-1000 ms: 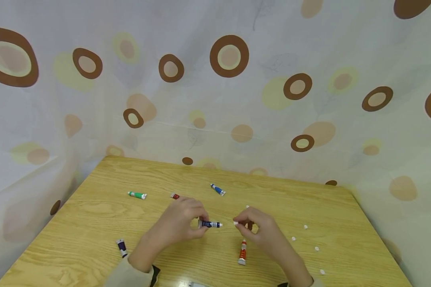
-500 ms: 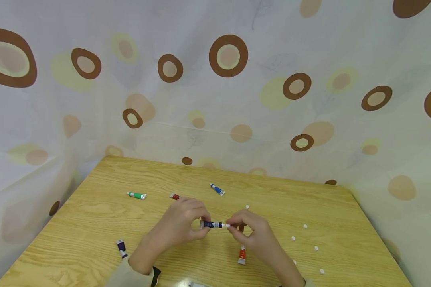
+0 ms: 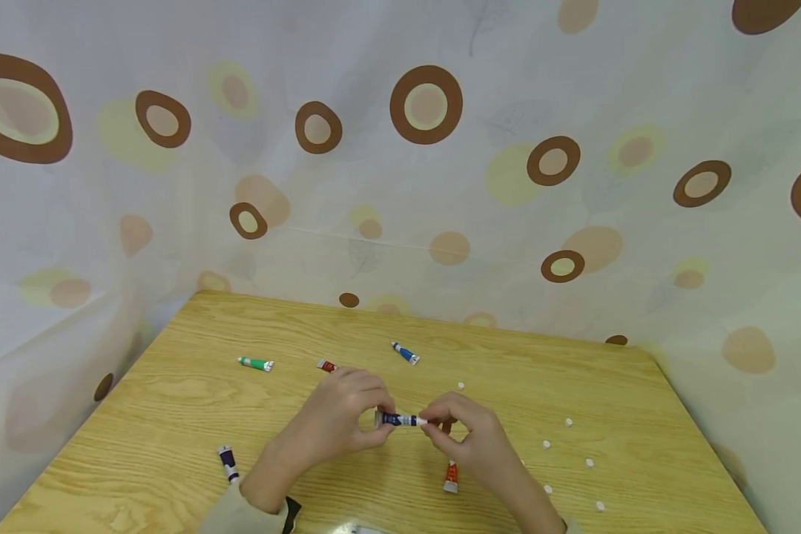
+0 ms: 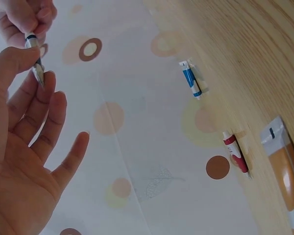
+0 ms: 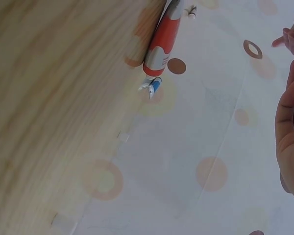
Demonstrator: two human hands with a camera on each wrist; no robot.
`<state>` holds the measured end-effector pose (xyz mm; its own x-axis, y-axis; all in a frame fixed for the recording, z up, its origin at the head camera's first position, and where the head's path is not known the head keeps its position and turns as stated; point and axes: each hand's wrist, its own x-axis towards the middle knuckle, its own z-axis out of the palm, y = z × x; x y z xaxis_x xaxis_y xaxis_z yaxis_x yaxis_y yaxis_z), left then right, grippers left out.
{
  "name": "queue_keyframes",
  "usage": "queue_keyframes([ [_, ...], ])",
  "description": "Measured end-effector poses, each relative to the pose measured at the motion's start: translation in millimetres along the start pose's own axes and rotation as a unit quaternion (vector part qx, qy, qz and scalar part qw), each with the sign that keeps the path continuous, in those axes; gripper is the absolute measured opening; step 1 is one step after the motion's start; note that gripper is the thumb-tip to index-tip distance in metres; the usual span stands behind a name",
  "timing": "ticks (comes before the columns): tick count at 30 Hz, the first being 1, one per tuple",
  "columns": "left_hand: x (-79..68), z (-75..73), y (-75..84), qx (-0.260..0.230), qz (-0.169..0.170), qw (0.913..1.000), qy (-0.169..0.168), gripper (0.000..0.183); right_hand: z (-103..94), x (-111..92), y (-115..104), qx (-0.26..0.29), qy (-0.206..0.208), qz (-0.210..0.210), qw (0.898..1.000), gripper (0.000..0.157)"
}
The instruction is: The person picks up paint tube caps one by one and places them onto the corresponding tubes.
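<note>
In the head view my left hand [image 3: 340, 415] pinches a dark blue paint tube [image 3: 399, 420] between thumb and fingers, level above the table. Its nozzle end points right. There my right hand [image 3: 470, 430] pinches a small white cap [image 3: 423, 420], which meets the nozzle; the fingertips partly cover it. A red paint tube [image 3: 451, 476] lies just below the right hand, partly hidden by it. In the left wrist view thumb and fingertips grip the tube [image 4: 37, 66] near its flat end, the little finger held away.
Several loose white caps [image 3: 569, 422] lie at the table's right. Farther back are green [image 3: 255, 363], dark red [image 3: 327, 366] and blue [image 3: 405, 353] tubes; a dark purple one [image 3: 228, 463] lies left. An ochre tube [image 4: 286, 171] shows in the left wrist view. Patterned cloth [image 3: 427, 222] surrounds the table.
My right hand has moved left, bringing the white cap from a gap against the tube's nozzle. The left hand has shifted slightly right with the tube.
</note>
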<state>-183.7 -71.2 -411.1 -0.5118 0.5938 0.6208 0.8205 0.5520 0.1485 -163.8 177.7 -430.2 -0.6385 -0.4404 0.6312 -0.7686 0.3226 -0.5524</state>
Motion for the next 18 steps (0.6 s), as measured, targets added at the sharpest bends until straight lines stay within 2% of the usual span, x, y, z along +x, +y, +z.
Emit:
queue_keyframes([
  [9,0.4,0.2,-0.4,-0.002,0.012,0.9998,0.016,0.017,-0.9,0.1,-2.5,0.021,0.004,0.016,1.0,0.02],
  [18,1.4,-0.4,0.5,-0.011,0.035,0.9978,0.056,0.019,-1.8,1.0,-4.7,0.038,0.007,0.032,0.999,0.018],
])
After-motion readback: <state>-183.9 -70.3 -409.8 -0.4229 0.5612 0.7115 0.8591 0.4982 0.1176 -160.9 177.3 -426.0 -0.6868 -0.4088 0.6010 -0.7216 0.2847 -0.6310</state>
